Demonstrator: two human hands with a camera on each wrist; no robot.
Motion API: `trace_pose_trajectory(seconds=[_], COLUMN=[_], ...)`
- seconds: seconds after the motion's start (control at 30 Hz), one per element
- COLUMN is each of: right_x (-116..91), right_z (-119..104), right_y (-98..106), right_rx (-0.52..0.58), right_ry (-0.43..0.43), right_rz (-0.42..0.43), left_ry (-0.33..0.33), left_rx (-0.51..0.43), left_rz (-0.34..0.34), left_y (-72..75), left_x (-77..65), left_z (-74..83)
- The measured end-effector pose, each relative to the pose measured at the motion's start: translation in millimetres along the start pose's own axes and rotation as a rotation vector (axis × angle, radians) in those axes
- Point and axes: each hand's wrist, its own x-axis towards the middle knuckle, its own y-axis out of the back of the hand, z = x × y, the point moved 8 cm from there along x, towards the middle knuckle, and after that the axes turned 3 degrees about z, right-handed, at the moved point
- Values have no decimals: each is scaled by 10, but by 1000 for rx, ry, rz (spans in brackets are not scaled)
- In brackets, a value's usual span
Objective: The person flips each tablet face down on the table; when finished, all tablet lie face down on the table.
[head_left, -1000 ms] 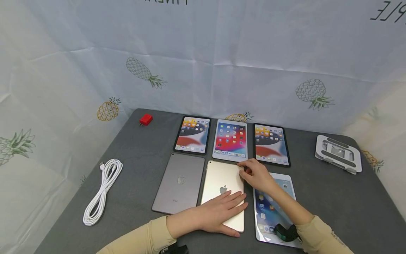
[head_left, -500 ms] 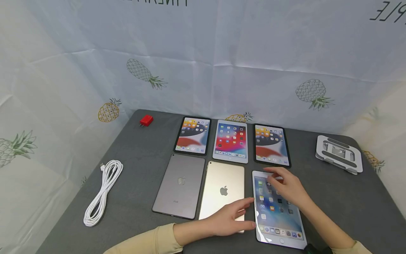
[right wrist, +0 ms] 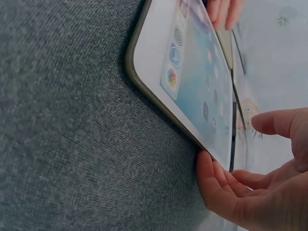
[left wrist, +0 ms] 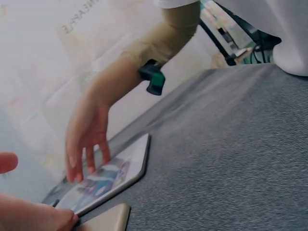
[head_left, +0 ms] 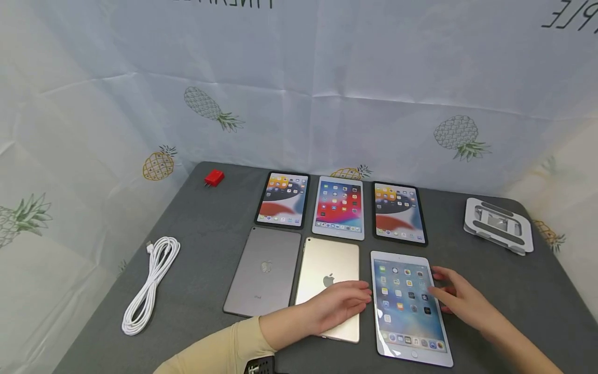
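Observation:
A white-framed tablet (head_left: 410, 306) lies screen up at the front right, its screen lit. My right hand (head_left: 460, 298) is at its right edge. In the right wrist view the fingertips (right wrist: 204, 161) touch that side edge while the thumb (right wrist: 272, 122) stands raised, apart from the glass. My left hand (head_left: 334, 307) lies over the lower part of a gold tablet (head_left: 329, 265), which is back up. Its fingers are loosely straight, with the tips (left wrist: 70, 219) right by the white tablet's left edge. Neither hand grips anything.
Beside the gold tablet lies a grey tablet (head_left: 263, 270), back up. Behind are three lit tablets: left (head_left: 282, 200), middle (head_left: 338, 208) and right (head_left: 399, 213). A white cable (head_left: 149, 285), a red plug adapter (head_left: 214, 177) and a folded silver stand (head_left: 498, 226) lie farther out.
My right hand has left the gold tablet's top corner, crossed the white tablet's top and reached its right edge. My left hand lifted, shifted right to the white tablet, then drew back slightly.

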Motion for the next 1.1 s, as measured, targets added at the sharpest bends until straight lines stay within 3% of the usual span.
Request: trace_pose_trajectory(seconds=[0.1,0.23,0.43,0.63,0.87,1.1], right_x=[-28,-52,-57,-61,-63,-50], right_z=[73,101,116,125,130,50], right_y=[-12,-15,-10,-14,-35,-129], right_rx=[128,213,239,244,262,304], right_ry=[-85,-108,-109,-117,-135,-108], right_rz=[-70,-107,-123,-120,-128,-133], left_ry=[20,31,2,-17,-19,-70], left_rx=[-10,-22,-1,26,-40,9], left_rz=[-1,-6,-45,-23,-16,-115], left_y=[8,16,-51,-70,-80,-151], left_x=[26,40,32,23,9,17], left_z=[7,-3,-46,-56,-9,5])
